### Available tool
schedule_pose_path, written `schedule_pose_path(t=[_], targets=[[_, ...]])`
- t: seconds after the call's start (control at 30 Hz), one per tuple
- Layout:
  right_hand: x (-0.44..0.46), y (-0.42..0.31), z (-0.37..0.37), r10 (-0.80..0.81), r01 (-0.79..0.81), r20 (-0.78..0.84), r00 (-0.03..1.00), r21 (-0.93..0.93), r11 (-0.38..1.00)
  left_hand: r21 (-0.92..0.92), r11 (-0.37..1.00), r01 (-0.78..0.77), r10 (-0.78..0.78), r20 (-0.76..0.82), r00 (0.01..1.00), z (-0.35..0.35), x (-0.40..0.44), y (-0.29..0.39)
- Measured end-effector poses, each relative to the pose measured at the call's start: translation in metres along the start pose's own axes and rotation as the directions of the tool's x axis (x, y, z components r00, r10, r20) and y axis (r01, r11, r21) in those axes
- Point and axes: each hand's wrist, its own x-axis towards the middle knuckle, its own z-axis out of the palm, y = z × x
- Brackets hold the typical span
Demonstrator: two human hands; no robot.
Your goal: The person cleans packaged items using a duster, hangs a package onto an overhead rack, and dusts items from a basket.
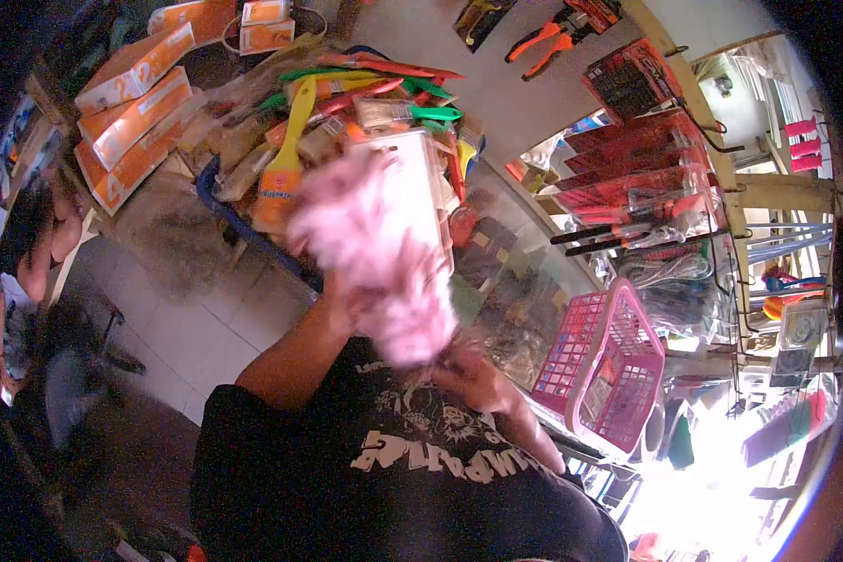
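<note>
A pink-and-white cloth (393,272), smeared by motion, lies across the front of a white plastic case or tray (410,173). My left hand (345,304) is bunched against the cloth and appears closed on it, its fingers mostly covered. At the lower end of the cloth is my right hand (464,375), too blurred to show its fingers or what they grip. Just behind the white case, paintbrushes with green and red handles are heaped. Left of the cloth, a brush with a yellow handle (295,136) points upward.
Orange-and-white boxes (136,94) are stacked at upper left. A pink plastic basket (604,375) stands at right, below hanging red packets (637,159) and pliers (553,42) on hooks. A glass-topped counter (525,281) runs beside my right arm. Tiled floor (178,323) shows at left.
</note>
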Motion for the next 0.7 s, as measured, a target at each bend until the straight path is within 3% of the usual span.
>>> schedule_pose_path(t=[0.03,0.07,0.13,0.17,0.2,0.23,0.27,0.3,0.4,0.43,0.47,0.53,0.57,0.67,0.7], targets=[[-0.007,0.025,0.016,-0.05,0.041,-0.145,0.988,-0.066,0.997,0.004,1.0,-0.002,0.002,-0.021,1.0,0.002,0.0,0.0],[-0.007,0.03,0.014,0.189,-0.18,-0.124,0.974,0.083,0.98,0.008,1.0,-0.006,0.007,-0.044,0.999,0.003,-0.001,-0.001],[-0.008,0.035,0.008,0.603,-0.574,0.025,0.798,0.34,0.745,0.025,1.0,-0.015,0.018,-0.095,0.995,0.006,-0.003,0.0],[-0.007,0.03,0.009,0.481,-0.454,-0.024,0.876,0.292,0.842,-0.121,0.988,-0.092,0.091,-0.012,0.996,0.006,0.0,-0.002],[-0.004,0.017,0.007,0.343,-0.319,-0.069,0.937,0.233,0.918,0.127,0.965,-0.232,0.221,0.095,0.971,0.005,0.0,-0.005],[-0.001,0.004,0.004,0.192,-0.173,-0.108,0.975,0.165,0.971,0.346,0.858,-0.381,0.314,0.235,0.92,0.001,-0.002,-0.009],[-0.004,0.013,0.008,0.102,-0.09,-0.12,0.988,0.095,0.991,0.111,0.986,-0.122,0.101,0.173,0.98,-0.045,0.004,-0.009],[-0.006,0.023,0.012,0.01,-0.007,-0.131,0.991,0.024,1.0,-0.162,0.978,0.132,-0.117,0.102,0.988,-0.091,0.011,-0.01],[-0.007,0.03,0.009,0.502,-0.452,-0.069,0.862,0.343,0.824,0.085,0.989,-0.118,0.131,-0.172,0.976,0.029,0.0,-0.006],[-0.005,0.036,0.005,0.632,-0.607,-0.015,0.775,0.262,0.75,0.043,0.99,-0.134,0.138,-0.127,0.982,0.023,0.004,-0.005],[-0.004,0.035,0.009,0.554,-0.528,-0.086,0.828,0.211,0.822,-0.028,0.99,-0.135,0.135,-0.027,0.991,0.018,0.003,-0.005],[-0.004,0.02,0.016,0.375,-0.365,-0.214,0.902,0.088,0.927,0.096,0.989,-0.115,0.128,-0.137,0.982,0.023,0.003,-0.005],[-0.001,0.004,0.003,0.185,-0.18,-0.024,0.982,0.142,0.973,0.042,0.999,-0.033,0.018,0.319,0.948,0.021,0.0,-0.01],[-0.008,0.042,0.011,0.465,-0.462,0.015,0.885,0.144,0.875,0.243,0.96,-0.138,0.175,-0.141,0.974,0.014,-0.002,-0.009],[-0.006,0.03,0.01,0.434,-0.404,-0.041,0.9,0.294,0.866,0.096,0.989,-0.114,0.125,-0.124,0.984,0.021,0.004,-0.006]])
